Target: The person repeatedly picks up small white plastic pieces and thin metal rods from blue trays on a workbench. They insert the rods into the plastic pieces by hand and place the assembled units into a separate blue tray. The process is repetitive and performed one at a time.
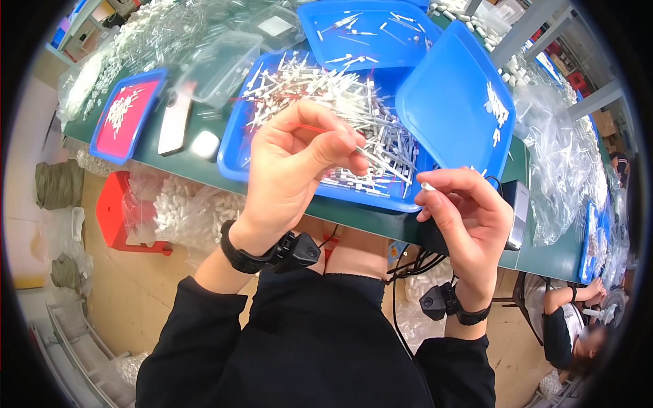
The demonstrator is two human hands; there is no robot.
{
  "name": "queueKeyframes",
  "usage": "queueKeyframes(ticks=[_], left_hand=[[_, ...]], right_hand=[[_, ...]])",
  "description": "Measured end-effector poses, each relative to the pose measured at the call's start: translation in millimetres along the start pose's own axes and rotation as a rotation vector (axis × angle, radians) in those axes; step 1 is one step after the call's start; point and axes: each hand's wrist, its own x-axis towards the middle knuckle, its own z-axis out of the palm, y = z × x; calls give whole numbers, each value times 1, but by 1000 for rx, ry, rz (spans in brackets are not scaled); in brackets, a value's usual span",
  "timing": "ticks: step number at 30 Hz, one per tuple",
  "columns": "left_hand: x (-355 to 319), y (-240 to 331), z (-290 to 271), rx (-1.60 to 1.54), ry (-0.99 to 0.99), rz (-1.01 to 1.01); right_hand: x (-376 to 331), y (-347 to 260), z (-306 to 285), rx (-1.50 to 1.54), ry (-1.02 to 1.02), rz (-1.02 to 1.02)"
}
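Observation:
My left hand (299,153) is raised over the near side of a blue tray (232,146), thumb and fingertips pinched on a thin whitish stick (386,166) that points toward my right hand. A thin red strand (309,127) shows above the left thumb. My right hand (469,214), just right of the tray's near corner, pinches a small white cylinder (427,186) between thumb and index finger. The two held pieces are apart. Beneath the hands, the tray holds a heap of thin white sticks (299,78), many with thicker white ends and some with red parts.
Behind stands another blue tray (374,51) with scattered sticks; a tilted blue tray (442,102) overlaps the right side. Leftward lie a white phone (175,122), a small white case (205,145) and a red-bottomed tray (139,132). Plastic bags (558,163) lie right. A co-worker (564,326) sits lower right.

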Motion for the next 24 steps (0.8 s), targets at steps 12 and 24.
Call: queueKeyframes(ticks=[12,24], left_hand=[[-9,-15,9,-44,109,50],[-20,-23,5,669,-133,559]], right_hand=[[-6,6,4,32,11,79],[-9,-4,-2,234,-138,368]])
